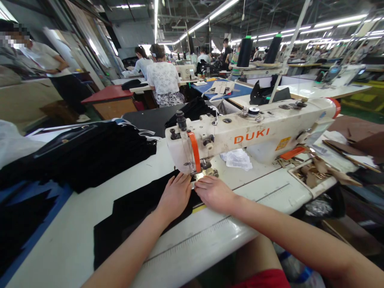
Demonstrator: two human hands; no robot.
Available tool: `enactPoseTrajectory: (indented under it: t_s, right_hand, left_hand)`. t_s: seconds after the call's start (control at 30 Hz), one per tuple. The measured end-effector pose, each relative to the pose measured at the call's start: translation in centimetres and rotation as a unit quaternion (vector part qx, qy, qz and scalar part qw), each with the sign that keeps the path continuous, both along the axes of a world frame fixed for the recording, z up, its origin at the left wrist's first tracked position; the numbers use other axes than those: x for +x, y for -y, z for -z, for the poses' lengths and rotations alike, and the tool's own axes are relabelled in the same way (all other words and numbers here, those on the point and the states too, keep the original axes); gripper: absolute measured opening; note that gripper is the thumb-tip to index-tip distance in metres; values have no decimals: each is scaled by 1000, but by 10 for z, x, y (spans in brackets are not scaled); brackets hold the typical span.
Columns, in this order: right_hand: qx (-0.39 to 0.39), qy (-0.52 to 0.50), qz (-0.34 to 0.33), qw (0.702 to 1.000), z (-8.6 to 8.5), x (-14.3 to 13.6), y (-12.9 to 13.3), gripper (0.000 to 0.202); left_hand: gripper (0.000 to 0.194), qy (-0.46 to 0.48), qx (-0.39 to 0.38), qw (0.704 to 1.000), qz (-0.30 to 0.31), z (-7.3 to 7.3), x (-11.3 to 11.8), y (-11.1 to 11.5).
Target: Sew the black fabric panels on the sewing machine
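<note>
A white sewing machine [252, 134] with an orange guard [195, 152] stands over the worktable. Under its needle end lies a piece of black fabric [132, 212], which spreads out to the left. My left hand [177, 194] rests flat on this fabric, fingers stretched toward the presser foot. Close beside it, my right hand [214, 194] is closed at the needle area, fingers bent and pressed together. A small pale bit shows between the two hands. What the right fingertips grip is hidden, and the needle tip is mostly covered.
A large stack of black pieces [90, 152] lies at the left. Behind the needle is clear plastic film [237, 159]. A tray of small metal parts [312, 176] sits at the table's right end. Several people work at machines beyond; one person [45, 60] stands far left.
</note>
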State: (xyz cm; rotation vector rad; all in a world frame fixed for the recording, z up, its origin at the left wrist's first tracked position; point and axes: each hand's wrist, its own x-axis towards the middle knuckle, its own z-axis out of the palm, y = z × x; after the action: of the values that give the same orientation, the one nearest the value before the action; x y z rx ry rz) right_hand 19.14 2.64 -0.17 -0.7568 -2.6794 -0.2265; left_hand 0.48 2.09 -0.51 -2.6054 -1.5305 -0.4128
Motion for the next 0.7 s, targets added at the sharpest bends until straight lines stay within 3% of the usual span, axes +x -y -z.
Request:
enactPoseTrajectory:
  t_s: [0.2,0.3,0.5,0.7]
  right_hand:
    - [-16,-15,15,1000,1,-1,-3,11]
    - [-17,-17,12,1000,1,-1,-3,10]
    - [-33,-27,13,999,2,-1,-4,10]
    - [-33,-44,11,998,5,4,-2,13]
  left_hand:
    - [30,3,39,999,-7,-7,-1,-4]
    - [33,8,61,998,-13,-4,-3,5]
    - [37,35,47,996,61,9,-7,20]
    - [37,4,71,996,55,8,-5,20]
